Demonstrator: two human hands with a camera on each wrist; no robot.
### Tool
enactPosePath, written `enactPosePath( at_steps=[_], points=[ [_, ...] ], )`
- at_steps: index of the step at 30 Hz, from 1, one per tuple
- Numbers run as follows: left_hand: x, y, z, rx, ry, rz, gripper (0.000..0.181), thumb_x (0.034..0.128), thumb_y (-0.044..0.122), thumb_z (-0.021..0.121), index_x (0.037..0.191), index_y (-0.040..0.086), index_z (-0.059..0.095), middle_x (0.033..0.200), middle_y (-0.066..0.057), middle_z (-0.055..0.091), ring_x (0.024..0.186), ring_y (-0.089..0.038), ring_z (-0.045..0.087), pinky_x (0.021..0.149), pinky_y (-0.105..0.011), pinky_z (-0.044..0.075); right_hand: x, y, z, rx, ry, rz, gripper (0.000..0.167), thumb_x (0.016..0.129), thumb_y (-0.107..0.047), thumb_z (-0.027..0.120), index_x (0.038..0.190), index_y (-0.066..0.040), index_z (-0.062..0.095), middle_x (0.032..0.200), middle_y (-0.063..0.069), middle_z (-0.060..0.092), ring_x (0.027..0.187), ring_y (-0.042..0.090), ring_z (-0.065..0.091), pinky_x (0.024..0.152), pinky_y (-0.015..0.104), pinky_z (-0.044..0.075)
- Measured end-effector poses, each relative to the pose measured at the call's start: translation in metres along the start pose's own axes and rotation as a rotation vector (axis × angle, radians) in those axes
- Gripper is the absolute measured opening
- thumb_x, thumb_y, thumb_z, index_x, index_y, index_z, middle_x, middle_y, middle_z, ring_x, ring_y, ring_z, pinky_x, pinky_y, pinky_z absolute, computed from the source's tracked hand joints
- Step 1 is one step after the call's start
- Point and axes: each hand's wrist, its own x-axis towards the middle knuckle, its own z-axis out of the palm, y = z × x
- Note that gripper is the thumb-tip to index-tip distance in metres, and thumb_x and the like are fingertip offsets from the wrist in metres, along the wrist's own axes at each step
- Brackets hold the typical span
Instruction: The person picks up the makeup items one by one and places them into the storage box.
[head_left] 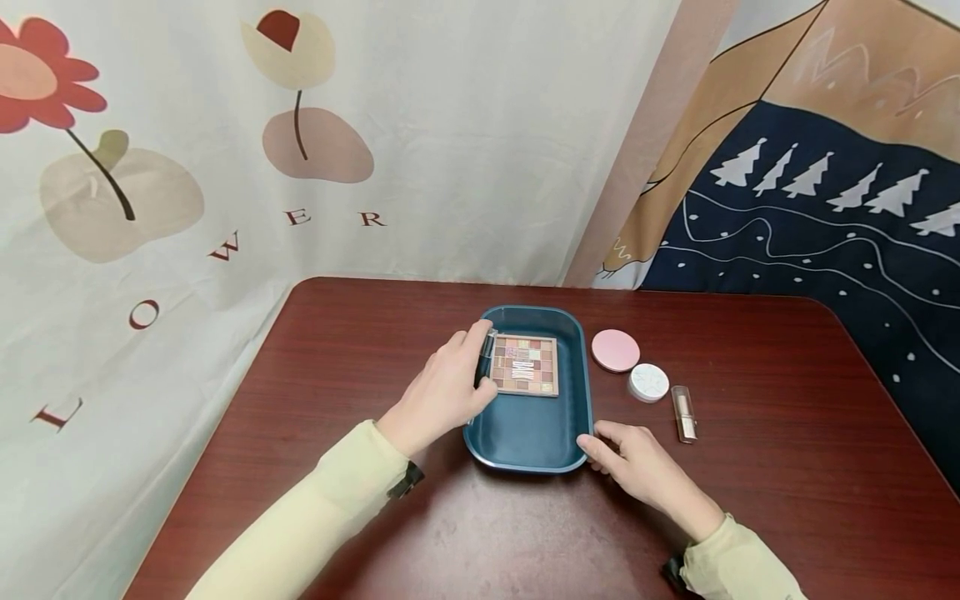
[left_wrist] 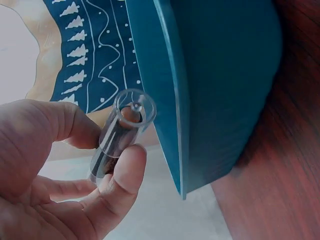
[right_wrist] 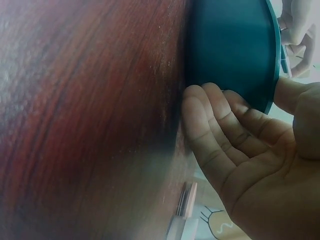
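- Clear tube [left_wrist: 118, 136]: by left rim of blue tray [head_left: 528, 433], pinched in left hand [head_left: 444, 379], fingers partly curled.
- Right hand [head_left: 637, 467]: gripping tray's near right corner, thumb at rim, fingers outside.
- Pinch lightly; keep tube off rim and palette [head_left: 525, 365]; brace tray.

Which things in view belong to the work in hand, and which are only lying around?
Seem part of the work:
clear tube, in the left hand
blue box, held by the right hand
makeup palette, in the box

Seem only lying around:
pink round case
white round case
slim tube
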Motion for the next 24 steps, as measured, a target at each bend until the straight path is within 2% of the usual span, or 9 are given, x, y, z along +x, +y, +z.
enactPosePath(
  at_steps=[6, 11, 19, 24],
  points=[
    [0.005, 0.003, 0.005, 0.01, -0.054, -0.018, 0.071, 0.0873, 0.006, 0.067, 0.152, 0.0, 0.038, 0.123, -0.022, 0.062, 0.09, -0.03, 0.063, 0.077, -0.042, 0.056, 0.0, 0.001, 0.001, -0.001, 0.013, -0.015, 0.032, 0.105, -0.025, 0.062, 0.075, -0.015, 0.058, 0.067, -0.008, 0.058, 0.06, 0.0, 0.051, 0.058, 0.023, 0.047],
    [0.009, 0.005, 0.009, 0.011, -0.104, -0.031, 0.066, 0.0874, 0.006, 0.067, 0.147, 0.0, 0.039, 0.109, -0.017, 0.061, 0.081, -0.026, 0.06, 0.067, -0.035, 0.053, 0.0, 0.002, 0.002, -0.001, 0.019, -0.029, 0.032, 0.105, -0.024, 0.062, 0.075, -0.016, 0.058, 0.066, -0.009, 0.057, 0.06, -0.001, 0.051, 0.057, 0.023, 0.046],
    [0.015, 0.008, 0.014, 0.068, -0.14, 0.007, 0.043, 0.0862, 0.004, 0.069, 0.123, 0.0, 0.047, 0.086, -0.01, 0.056, 0.069, -0.021, 0.058, 0.056, -0.029, 0.049, 0.0, 0.0, 0.001, -0.006, 0.017, -0.036, 0.032, 0.105, -0.024, 0.062, 0.074, -0.015, 0.057, 0.066, -0.011, 0.055, 0.059, -0.001, 0.05, 0.057, 0.023, 0.046],
    [0.019, 0.009, 0.019, 0.064, -0.176, -0.013, 0.046, 0.0867, 0.004, 0.07, 0.125, 0.0, 0.046, 0.081, -0.007, 0.054, 0.065, -0.019, 0.057, 0.051, -0.027, 0.048, 0.0, 0.0, 0.001, -0.01, 0.015, -0.028, 0.032, 0.105, -0.024, 0.062, 0.075, -0.015, 0.058, 0.066, -0.011, 0.055, 0.06, -0.001, 0.05, 0.057, 0.023, 0.046]
  ],
)
